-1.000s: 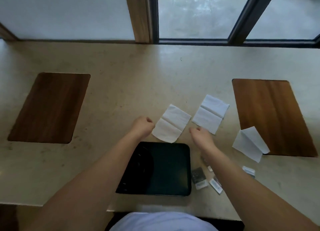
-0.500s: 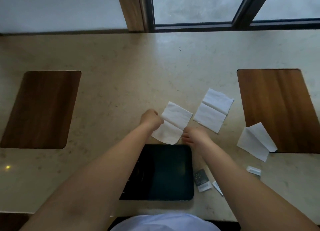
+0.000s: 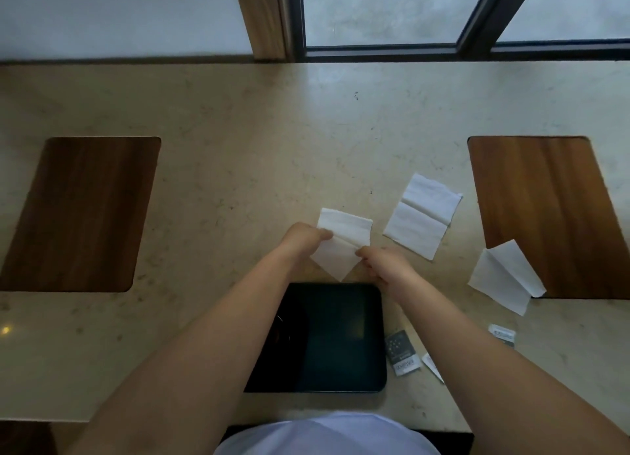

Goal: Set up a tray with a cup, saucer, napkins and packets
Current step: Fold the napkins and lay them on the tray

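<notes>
A black tray (image 3: 341,338) lies on the stone counter near its front edge, partly under my left forearm. Just beyond it, a white napkin (image 3: 344,236) is held by both hands: my left hand (image 3: 303,241) pinches its left edge, my right hand (image 3: 383,267) pinches its right side, and the napkin bends along a crease. A second napkin (image 3: 421,216) lies flat to the right. A third napkin (image 3: 504,277) lies half on the right wooden inlay. Small packets lie right of the tray: a grey one (image 3: 400,352), a white one (image 3: 432,366) and another (image 3: 501,333). No cup or saucer is in view.
Two dark wooden inlays sit in the counter, one at the left (image 3: 81,212) and one at the right (image 3: 549,212). A window frame (image 3: 381,47) runs along the back edge of the counter.
Both hands closed in on the near napkin and took hold of its two sides. The napkin has turned and creased between them. The camera has tilted down slightly.
</notes>
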